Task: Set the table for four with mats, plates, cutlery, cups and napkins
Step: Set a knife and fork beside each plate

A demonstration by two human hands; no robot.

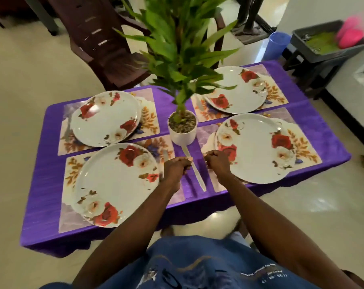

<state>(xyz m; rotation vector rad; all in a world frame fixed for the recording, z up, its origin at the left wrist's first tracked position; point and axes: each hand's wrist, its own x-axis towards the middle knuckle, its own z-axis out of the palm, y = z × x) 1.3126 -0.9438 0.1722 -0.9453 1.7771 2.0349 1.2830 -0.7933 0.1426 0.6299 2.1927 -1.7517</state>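
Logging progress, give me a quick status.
Left hand grips knife; right hand curled, contents unclear. Four plates on mats. Potted plant close ahead.

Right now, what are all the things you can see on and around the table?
Tablecloth: one, purple, covering the table.
Mats: four, flowery, one under each plate.
Plates: four, white with red roses, one on each mat.
Plant pot: one, white, green leaves, middle of the table.
Knife: one, silvery, between the two near plates; other cutlery is too blurred to count.
Chair: one, dark brown, beyond the table.
Cup: one, blue, far right.
Bin: one, dark grey, far right, with something pink in it.
Hands: left hand grips the knife; right hand is curled, what it holds is unclear.
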